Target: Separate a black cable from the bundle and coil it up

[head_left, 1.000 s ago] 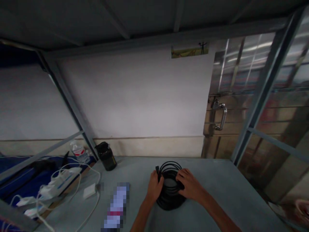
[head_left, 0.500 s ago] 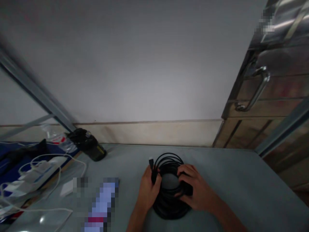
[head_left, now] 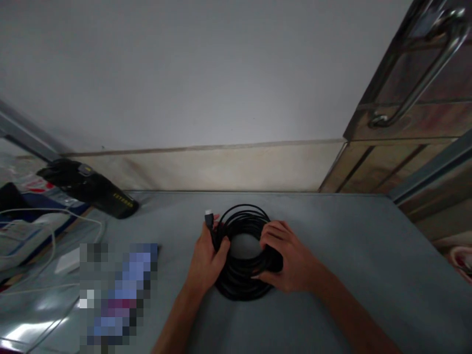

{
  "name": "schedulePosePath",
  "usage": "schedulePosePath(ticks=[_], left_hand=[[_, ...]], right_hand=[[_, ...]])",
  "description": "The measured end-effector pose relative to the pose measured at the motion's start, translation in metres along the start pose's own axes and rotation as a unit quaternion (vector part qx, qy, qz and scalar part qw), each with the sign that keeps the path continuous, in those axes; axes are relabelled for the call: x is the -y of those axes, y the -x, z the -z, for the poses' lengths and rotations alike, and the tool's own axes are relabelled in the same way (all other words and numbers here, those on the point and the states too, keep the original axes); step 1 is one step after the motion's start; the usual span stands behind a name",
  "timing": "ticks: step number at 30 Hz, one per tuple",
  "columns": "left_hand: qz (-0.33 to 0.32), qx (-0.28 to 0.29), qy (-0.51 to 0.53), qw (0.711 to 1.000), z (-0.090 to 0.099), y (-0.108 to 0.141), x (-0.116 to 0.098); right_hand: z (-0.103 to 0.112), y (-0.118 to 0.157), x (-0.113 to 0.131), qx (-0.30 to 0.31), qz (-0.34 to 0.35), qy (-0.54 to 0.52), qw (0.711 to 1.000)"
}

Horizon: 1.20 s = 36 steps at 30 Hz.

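Observation:
A coil of black cable [head_left: 243, 290] lies on the grey table, in front of me. My left hand [head_left: 208, 258] grips its left side, thumb on top, and the cable's black connector [head_left: 209, 220] with a pale tip sticks up beside the fingers. On the right side of the coil, my right hand [head_left: 289, 258] is closed round the loops, its fingers above and its thumb below. Part of the coil is hidden under both hands.
A phone-like object [head_left: 127, 290], blurred out, lies left of the coil. Behind it is a black bottle-like object [head_left: 96, 189]. White cables and a power strip [head_left: 22, 236] occupy the far left. A wall [head_left: 228, 167] borders the table's back edge.
The view has shifted, so the hands and coil appear higher and further left. Both hands still grip the coil, and the connector shows more clearly.

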<state>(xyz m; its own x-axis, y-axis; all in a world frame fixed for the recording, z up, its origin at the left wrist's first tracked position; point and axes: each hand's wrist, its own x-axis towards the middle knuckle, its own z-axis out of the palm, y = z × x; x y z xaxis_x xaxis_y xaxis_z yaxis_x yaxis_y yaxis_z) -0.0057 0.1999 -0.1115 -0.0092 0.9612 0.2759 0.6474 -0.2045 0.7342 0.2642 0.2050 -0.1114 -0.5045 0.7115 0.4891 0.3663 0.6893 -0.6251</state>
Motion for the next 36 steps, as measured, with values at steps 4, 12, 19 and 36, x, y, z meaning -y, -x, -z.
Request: schedulePosePath(ticks=[4, 12, 19, 36], left_hand=[[0.01, -0.003, 0.001, 1.0, 0.001, -0.001, -0.003], [-0.036, -0.015, 0.02, 0.999, 0.0, 0.001, -0.006], [-0.088, -0.072, -0.014, 0.993, 0.002, 0.006, -0.007], [-0.106, -0.017, -0.003, 0.994, -0.001, 0.001, -0.002]], right_hand=[[-0.001, 0.0, -0.001, -0.011, 0.005, 0.004, 1.0], [-0.003, 0.002, -0.001, -0.026, 0.001, 0.01, 1.0], [-0.001, 0.004, -0.003, -0.068, 0.032, -0.028, 0.997], [0.003, 0.001, -0.019, -0.156, -0.064, 0.014, 0.986]])
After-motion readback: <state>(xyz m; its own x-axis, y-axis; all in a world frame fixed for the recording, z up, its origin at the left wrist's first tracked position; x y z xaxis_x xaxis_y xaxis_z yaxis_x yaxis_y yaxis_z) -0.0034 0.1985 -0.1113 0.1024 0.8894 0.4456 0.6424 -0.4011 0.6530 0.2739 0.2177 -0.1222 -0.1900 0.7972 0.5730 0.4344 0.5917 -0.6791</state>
